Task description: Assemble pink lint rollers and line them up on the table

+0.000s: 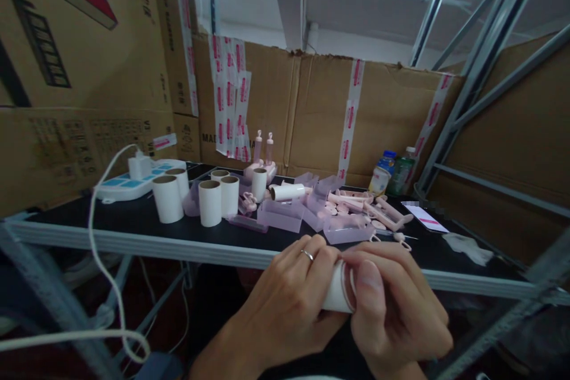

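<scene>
Both hands meet just in front of the table's near edge. My left hand (289, 303), with a ring on one finger, wraps around a white paper roll (337, 297). My right hand (396, 309) grips the roll's right end, where a pink ring-shaped piece shows under the thumb. Most of the roll is hidden by the fingers. On the black table (146, 228) beyond stand several upright white rolls (210, 203) and one lying roll (287, 192). Pink handles and small pink parts (356, 209) lie among translucent lilac covers (281, 215).
A white power strip (133, 181) with a plugged adapter sits at the table's left; its cable (95, 231) hangs off the front. Bottles (394, 172) stand at the back right, a white card (425, 218) beside them. Cardboard boxes (312, 113) wall the back and left. Metal struts (472, 89) rise at right.
</scene>
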Demonstrator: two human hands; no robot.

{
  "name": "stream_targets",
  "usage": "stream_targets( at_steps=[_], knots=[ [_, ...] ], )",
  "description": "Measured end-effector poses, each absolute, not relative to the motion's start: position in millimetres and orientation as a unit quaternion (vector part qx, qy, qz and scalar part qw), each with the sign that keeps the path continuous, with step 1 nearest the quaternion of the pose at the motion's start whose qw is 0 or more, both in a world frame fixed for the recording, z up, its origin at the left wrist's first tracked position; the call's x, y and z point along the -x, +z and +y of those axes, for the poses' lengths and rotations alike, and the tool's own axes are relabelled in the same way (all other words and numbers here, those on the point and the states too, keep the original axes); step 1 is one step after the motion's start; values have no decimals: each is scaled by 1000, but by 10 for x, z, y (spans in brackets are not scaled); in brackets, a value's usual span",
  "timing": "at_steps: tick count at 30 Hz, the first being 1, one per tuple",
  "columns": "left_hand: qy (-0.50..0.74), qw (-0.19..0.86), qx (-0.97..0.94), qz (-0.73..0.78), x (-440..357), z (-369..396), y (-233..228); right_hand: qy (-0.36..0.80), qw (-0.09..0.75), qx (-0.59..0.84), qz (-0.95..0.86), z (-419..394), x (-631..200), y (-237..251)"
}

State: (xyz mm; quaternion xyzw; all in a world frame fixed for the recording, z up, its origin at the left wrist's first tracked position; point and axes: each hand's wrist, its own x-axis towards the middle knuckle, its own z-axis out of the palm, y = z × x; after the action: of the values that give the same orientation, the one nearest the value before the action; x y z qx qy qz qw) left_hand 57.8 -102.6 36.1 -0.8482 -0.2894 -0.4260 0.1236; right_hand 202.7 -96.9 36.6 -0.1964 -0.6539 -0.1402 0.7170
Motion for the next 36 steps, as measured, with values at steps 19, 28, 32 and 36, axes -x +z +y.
stream_targets(
  at_steps=[19, 28, 32, 36],
  knots=[
    [-381, 165, 863, -288, -505, -926, 324, -136, 680, 226, -684, -856, -2031, 270],
    [-386, 205, 854, -282, -491, -898, 363, -128, 656, 221, -710, -835, -2052, 335],
    [-400, 211, 846, -283, -494, -879, 370, -55, 615, 215, -757, -822, -2057, 416],
    [-433, 210, 836, -263, -510, -918, 404, 53, 634, 217, -740, -854, -2026, 459]
  ],
)
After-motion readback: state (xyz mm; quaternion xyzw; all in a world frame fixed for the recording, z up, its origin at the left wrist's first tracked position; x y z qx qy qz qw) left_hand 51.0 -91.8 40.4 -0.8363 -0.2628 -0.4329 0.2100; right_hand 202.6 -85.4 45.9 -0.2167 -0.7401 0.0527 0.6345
